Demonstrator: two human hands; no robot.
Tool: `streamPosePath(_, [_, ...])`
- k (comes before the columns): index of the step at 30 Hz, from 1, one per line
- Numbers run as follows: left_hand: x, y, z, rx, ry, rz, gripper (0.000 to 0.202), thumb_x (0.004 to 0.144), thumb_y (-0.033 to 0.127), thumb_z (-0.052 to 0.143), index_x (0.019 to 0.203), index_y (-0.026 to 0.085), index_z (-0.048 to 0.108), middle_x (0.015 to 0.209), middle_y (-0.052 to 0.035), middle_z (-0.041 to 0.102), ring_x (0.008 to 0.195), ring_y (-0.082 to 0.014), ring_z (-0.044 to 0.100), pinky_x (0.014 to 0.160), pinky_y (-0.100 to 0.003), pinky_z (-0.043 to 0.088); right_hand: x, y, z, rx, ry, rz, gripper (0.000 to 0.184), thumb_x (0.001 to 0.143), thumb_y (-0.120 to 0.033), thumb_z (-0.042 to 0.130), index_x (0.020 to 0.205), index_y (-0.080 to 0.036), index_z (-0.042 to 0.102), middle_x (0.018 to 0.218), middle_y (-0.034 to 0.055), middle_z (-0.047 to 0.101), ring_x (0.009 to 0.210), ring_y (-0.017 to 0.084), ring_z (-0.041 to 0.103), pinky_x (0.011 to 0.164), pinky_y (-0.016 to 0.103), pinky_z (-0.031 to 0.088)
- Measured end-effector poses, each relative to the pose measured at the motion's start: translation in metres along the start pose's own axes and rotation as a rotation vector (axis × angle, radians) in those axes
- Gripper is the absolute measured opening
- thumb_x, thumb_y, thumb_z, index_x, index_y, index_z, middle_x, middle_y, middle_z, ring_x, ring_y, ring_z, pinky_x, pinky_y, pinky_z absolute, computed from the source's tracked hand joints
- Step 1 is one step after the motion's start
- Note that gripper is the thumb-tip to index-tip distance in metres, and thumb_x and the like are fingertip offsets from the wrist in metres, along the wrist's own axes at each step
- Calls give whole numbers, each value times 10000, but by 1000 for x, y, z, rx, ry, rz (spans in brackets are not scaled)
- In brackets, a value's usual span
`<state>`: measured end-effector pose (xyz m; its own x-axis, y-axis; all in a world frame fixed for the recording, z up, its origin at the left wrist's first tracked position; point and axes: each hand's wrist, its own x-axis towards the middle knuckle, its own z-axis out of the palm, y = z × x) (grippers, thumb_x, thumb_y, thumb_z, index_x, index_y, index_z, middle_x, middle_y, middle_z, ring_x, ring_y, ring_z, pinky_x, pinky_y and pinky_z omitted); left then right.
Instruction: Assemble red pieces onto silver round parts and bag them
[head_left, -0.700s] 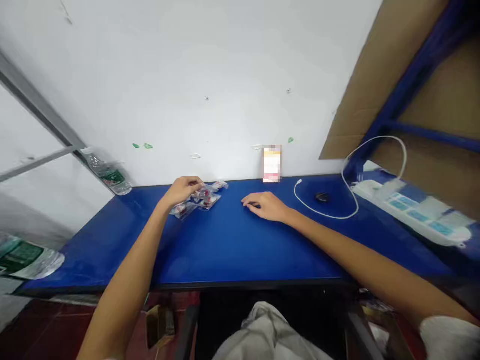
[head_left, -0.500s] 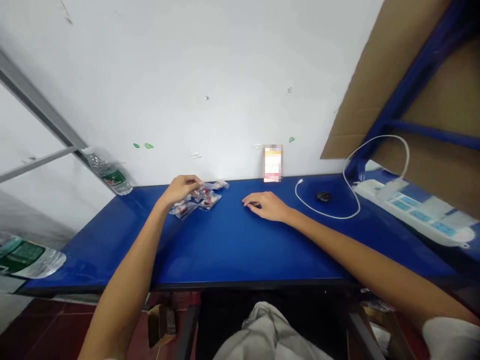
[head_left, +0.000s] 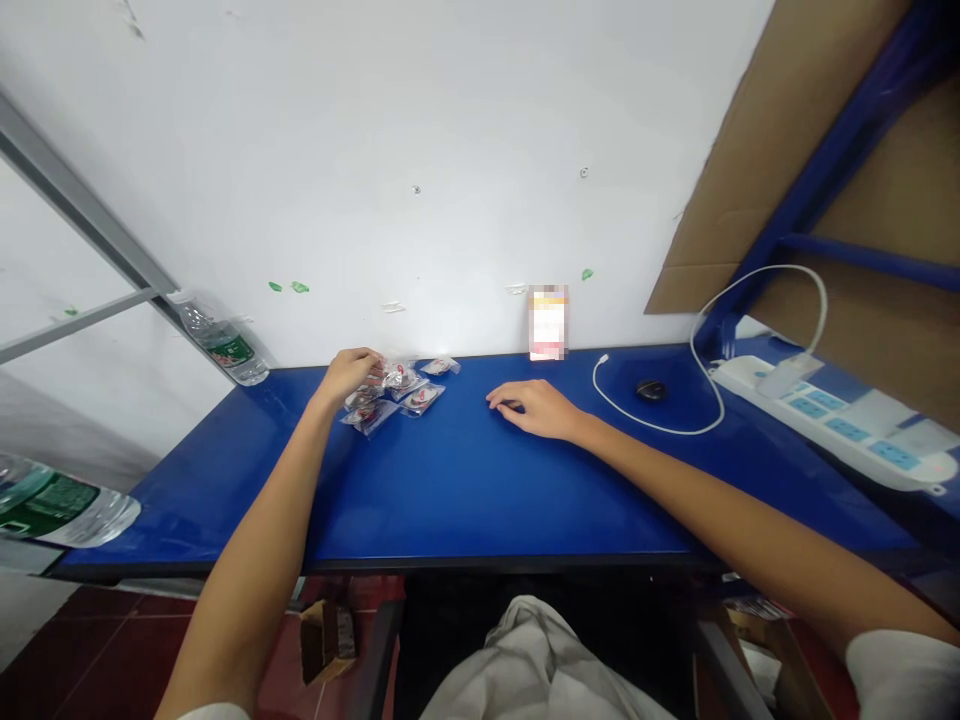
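1. Reaching toward the wall, the left hand (head_left: 351, 371) curls over a small heap of clear packets (head_left: 397, 390) with red and white contents on the blue table (head_left: 465, 490); its fingertips pinch the nearest packet, though the contact is small and partly hidden by the knuckles.
2. What the packets contain is too small to make out.
3. The right hand (head_left: 534, 408) lies palm down on the table, well apart from the packets, fingers loosely bent and holding nothing; a dark sliver at its fingertips cannot be identified.
4. A pixelated card (head_left: 547, 322) leans against the wall, its face unreadable.
5. A white cable (head_left: 660, 425) loops past a small dark object (head_left: 651, 389) to a power strip (head_left: 840, 425), whose far end is cut off.
6. Two water bottles (head_left: 225, 345) lie at the left, the nearer one cropped by the frame.
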<state>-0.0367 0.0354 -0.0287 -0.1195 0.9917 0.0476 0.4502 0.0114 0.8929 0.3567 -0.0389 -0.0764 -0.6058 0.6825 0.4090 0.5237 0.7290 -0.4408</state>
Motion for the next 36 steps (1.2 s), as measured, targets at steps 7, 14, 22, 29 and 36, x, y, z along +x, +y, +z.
streamPosePath(7, [-8,10,5,569,212,347,330,941,365,524,1020,187,792,1062,-122,817,1044,-316,733,952,-420,538,1,-2,0,17,-4,7,266,991,-133,618,1122,-253,817,1299,17,809,1009,214,817,952,355,634])
streamPosePath(14, [-24,18,33,615,121,574,271,956,300,555,1057,188,780,1066,-116,797,1039,-312,698,1003,-453,521,1,-2,0,16,-1,10,265,988,-130,624,1124,-251,816,1293,16,812,1010,211,818,954,348,634])
streamPosePath(22, [-31,5,67,745,-151,836,359,1018,350,553,1282,234,766,1439,-135,650,1315,-345,566,1181,-545,442,2,-1,1,3,-4,14,262,992,-135,626,1132,-250,816,1291,16,813,1020,210,816,967,342,629])
streamPosePath(29, [-28,-1,76,768,-207,838,299,1013,333,551,1102,246,824,1435,-139,686,1324,-385,602,1182,-595,431,3,-2,2,-7,-9,2,271,993,-138,625,1137,-259,821,1287,24,815,1027,221,815,975,371,631])
streamPosePath(36, [-24,-1,73,707,-246,795,448,988,321,561,1381,216,748,1479,-137,697,1419,-365,608,1262,-531,399,2,-2,2,-12,-3,11,273,995,-147,629,1142,-271,822,1293,14,813,1031,217,815,971,359,630])
